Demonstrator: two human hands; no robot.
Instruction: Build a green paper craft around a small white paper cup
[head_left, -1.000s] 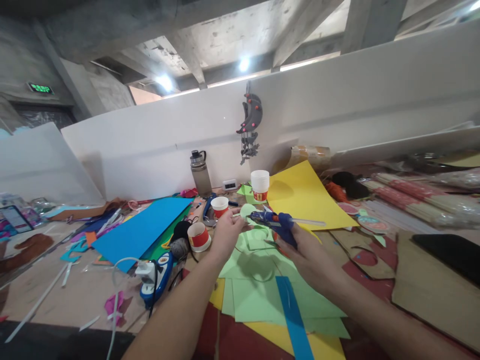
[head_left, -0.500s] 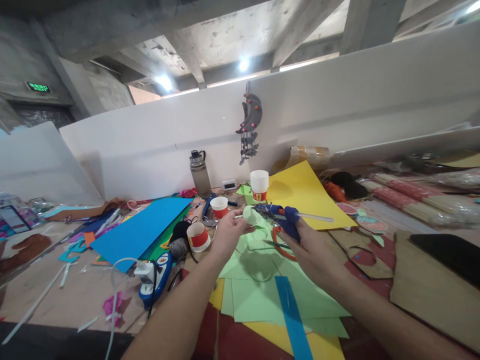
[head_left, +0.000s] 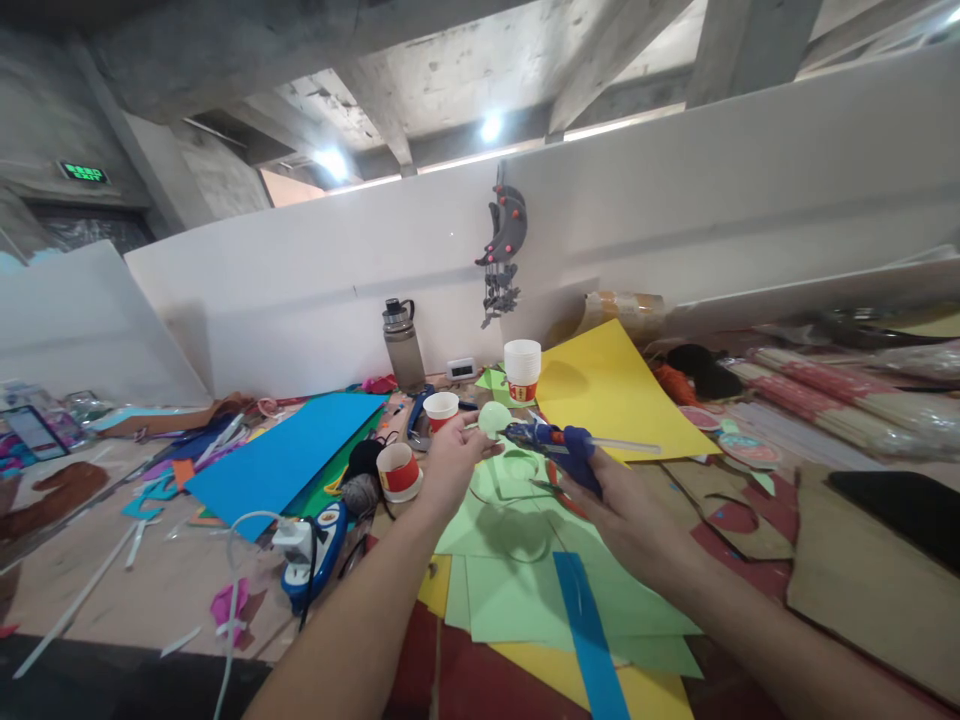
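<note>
My left hand [head_left: 454, 462] pinches a small round piece of light green paper [head_left: 493, 419] above the table. In my right hand [head_left: 611, 500] is a blue hot glue gun [head_left: 571, 455], a clear glue stick [head_left: 626, 444] jutting from its back end. The gun's nozzle points left and is at or very near the green piece; I cannot tell whether they touch. Orange-handled scissors [head_left: 559, 480] lie below the gun, partly hidden by it. Under both hands spread light green paper sheets [head_left: 517, 600], with a blue paper strip [head_left: 589, 635] on top.
Left of my hands stand red-and-white paper cups [head_left: 399, 470], yarn balls [head_left: 361, 492] and a blue power strip [head_left: 319, 560]. Behind are a stack of cups [head_left: 522, 365], a bottle [head_left: 403, 350] and yellow paper [head_left: 615, 395]. Cardboard [head_left: 862, 580] lies at right.
The green paper piece has turned so its round face shows more, and my left fingers have shifted slightly. The glue gun's nozzle sits a little lower against it. The view has moved slightly.
</note>
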